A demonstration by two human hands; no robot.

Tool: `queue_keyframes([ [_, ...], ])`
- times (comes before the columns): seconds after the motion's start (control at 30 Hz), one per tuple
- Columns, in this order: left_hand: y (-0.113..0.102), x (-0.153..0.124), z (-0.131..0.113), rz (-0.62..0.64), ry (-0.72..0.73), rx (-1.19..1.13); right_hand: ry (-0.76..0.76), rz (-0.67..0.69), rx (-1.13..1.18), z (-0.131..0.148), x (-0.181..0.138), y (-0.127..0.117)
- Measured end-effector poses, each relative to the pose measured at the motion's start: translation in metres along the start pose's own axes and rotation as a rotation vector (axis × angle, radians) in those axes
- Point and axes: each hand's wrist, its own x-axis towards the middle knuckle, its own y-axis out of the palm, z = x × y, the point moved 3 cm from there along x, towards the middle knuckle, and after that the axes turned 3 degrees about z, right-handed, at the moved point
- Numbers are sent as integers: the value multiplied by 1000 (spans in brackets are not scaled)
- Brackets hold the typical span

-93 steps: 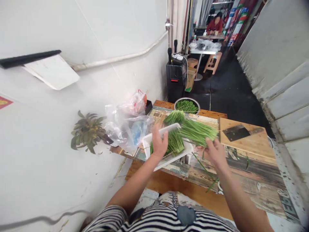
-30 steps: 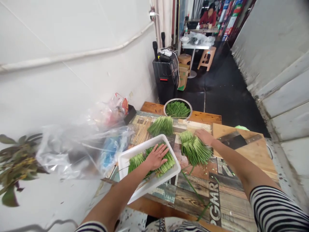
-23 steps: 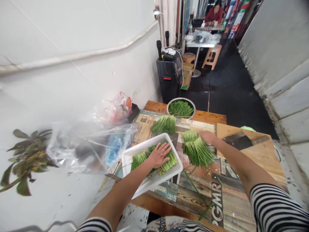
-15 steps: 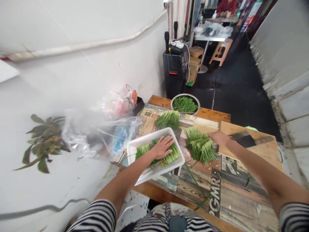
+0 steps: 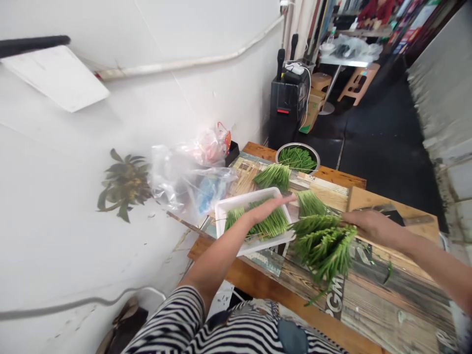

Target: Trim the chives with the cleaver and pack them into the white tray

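My right hand [image 5: 365, 225] is closed on the near end of a bunch of skewered chives [image 5: 324, 243], raised a little off the table, green ends hanging down. My left hand [image 5: 271, 206] reaches over the white plastic tray [image 5: 220, 223], its fingers stretched out and holding nothing. Inside that tray lie more trimmed chive skewers [image 5: 273, 225]. Just beyond the lifted bunch, a pile of chives [image 5: 310, 202] rests on the table. Another chive pile [image 5: 273, 176] sits behind the tray.
A steel bowl of cut greens [image 5: 298, 158] stands at the table's far end. Loose bamboo skewers [image 5: 245, 178] lie near plastic bags [image 5: 206, 189] by the wall. On the right, a cleaver [image 5: 393, 214] rests on a wooden board [image 5: 363, 194]. Farther off, a person in red sits.
My right hand has taken hold of a chive bunch and lifted it off the table. My left hand has risen from the chives in the tray and moved right. The view has swung left.
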Motion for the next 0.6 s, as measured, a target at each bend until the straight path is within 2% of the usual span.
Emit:
queue_keyframes([
  [0.07, 16, -21, 0, 68, -75, -245, 0, 59, 47, 34, 32, 1],
  [0.13, 22, -54, 10, 40, -186, -434, -21, 104, 92, 53, 66, 13],
  [0.23, 16, -113, 39, -163, -311, -603, -36, 170, 101, 59, 122, 48],
  [0.37, -5, -174, 87, -503, -354, -696, -23, 281, 26, 53, 205, 105],
  [0.5, -27, -193, 122, -637, -309, -787, -40, 306, -36, 55, 275, 140],
  [0.6, -38, -196, 133, -776, -253, -778, -42, 304, -88, 60, 308, 155],
])
